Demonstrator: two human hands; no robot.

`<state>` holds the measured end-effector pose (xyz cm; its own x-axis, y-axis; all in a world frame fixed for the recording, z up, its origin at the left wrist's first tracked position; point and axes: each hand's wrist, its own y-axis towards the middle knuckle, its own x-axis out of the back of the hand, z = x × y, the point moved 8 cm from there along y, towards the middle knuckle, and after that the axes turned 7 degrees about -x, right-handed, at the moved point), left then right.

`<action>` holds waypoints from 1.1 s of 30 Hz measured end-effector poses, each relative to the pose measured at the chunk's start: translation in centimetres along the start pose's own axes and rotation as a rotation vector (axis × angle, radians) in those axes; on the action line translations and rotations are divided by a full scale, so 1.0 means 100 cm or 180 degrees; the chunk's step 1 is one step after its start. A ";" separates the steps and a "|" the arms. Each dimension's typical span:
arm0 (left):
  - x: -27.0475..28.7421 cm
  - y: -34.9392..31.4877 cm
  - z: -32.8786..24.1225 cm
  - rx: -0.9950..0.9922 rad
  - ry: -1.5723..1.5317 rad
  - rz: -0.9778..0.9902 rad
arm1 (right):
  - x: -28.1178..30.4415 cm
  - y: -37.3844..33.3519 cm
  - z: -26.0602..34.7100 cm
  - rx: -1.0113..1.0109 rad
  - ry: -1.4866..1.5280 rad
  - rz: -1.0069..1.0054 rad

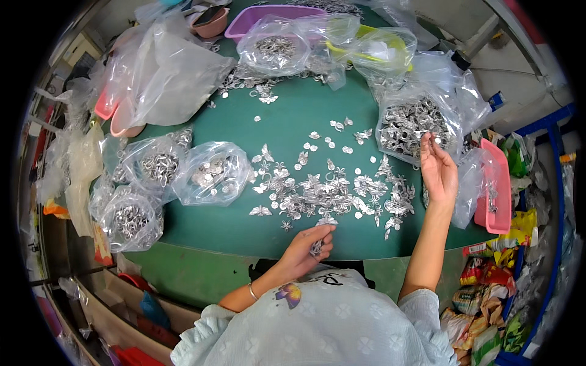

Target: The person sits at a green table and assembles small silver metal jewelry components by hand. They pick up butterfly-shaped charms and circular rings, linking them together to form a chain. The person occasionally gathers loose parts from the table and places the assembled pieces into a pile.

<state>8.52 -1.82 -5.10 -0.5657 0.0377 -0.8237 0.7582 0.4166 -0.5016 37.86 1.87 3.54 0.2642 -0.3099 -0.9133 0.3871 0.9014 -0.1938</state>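
A green table (287,131) has lots of things on it. At the back are a purple plastic tub (247,21) and a yellow-green plastic basket (400,43), partly covered by clear bags. On the left, a clear, round-bellied plastic bag (239,188) holds flat silver bits and sits beside more filled bags. On the right is a long pink plastic tray (505,189). Near it, a big clear plastic bag (389,151) full of silver pieces is partly hidden by the right hand (439,174).

The small silver metal pieces (323,194), some like flowers or wings, lie in a loose heap in the middle.

The left hand (302,250) is at the heap's near edge, its fingers curled around a few pieces. Its thumb and pointer are close together by another piece. The right fingers are bent, with the palm showing. I can't tell if their tips pinch anything.
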 end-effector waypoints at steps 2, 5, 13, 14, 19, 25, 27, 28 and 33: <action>0.001 0.000 0.001 0.0022 -0.0017 0.0025 | 0.004 -0.004 0.010 0.0110 -0.0259 0.0024; 0.006 0.002 0.001 -0.0017 -0.0043 0.0020 | -0.004 -0.018 0.006 0.0149 -0.0400 -0.0185; 0.004 0.005 0.001 -0.0026 0.0044 -0.0032 | 0.010 -0.053 -0.029 -0.0439 -0.1167 -0.0121; 0.004 0.006 0.001 -0.0018 0.0043 -0.0033 | 0.008 -0.056 -0.038 -0.0560 -0.1245 -0.0043; 0.007 0.002 -0.001 -0.0057 0.0044 -0.0035 | -0.010 -0.059 -0.091 -0.1032 -0.1695 0.0274; 0.013 0.000 0.005 -0.0091 0.0060 -0.0010 | -0.008 -0.068 -0.159 -0.1431 -0.1957 -0.0110; 0.014 0.000 0.006 -0.0164 -0.0038 0.0223 | -0.008 -0.067 -0.183 -0.1791 -0.2123 0.0222; 0.014 -0.001 0.004 -0.0211 -0.0010 0.0182 | -0.012 -0.068 -0.193 -0.1895 -0.2270 0.0309; 0.017 -0.008 -0.008 -0.0419 -0.0060 0.0188 | -0.052 -0.064 -0.240 -0.2412 -0.2927 0.0819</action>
<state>6.63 -1.35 -5.91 -0.5141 0.0491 -0.8563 0.7403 0.5296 -0.4141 12.75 4.98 0.95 0.9033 0.0822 -0.4212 -0.3010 0.8210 -0.4852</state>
